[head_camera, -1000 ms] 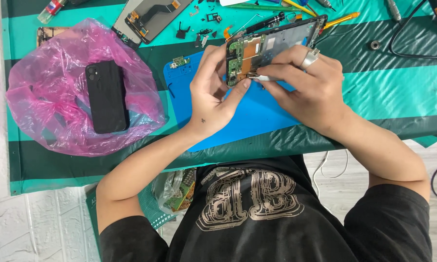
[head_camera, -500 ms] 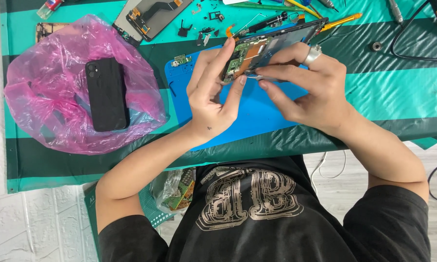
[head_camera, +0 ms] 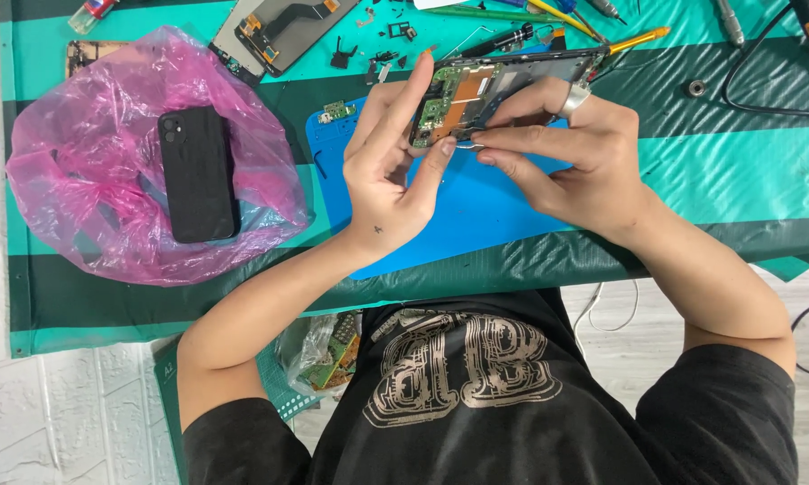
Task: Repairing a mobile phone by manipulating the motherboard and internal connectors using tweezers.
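Note:
An opened phone (head_camera: 494, 90) with its green circuit board exposed is held above a blue work mat (head_camera: 476, 216). My left hand (head_camera: 391, 171) grips its left end, thumb and fingers wrapped round the board side. My right hand (head_camera: 571, 157), a ring on one finger, holds the phone's right part and pinches at the lower edge of the board with thumb and forefinger; a thin metal piece shows at the fingertips.
A black phone (head_camera: 196, 172) lies on a pink plastic bag (head_camera: 81, 180) at left. Another opened phone frame (head_camera: 283, 27), small loose parts (head_camera: 382, 49), screwdrivers (head_camera: 602, 40) and a black cable (head_camera: 764, 81) lie on the green striped table cover (head_camera: 719, 180).
Both hands and the opened phone have shifted slightly up and away over the mat. The phone has tilted flatter, and my right fingertips have moved onto the board's lower edge.

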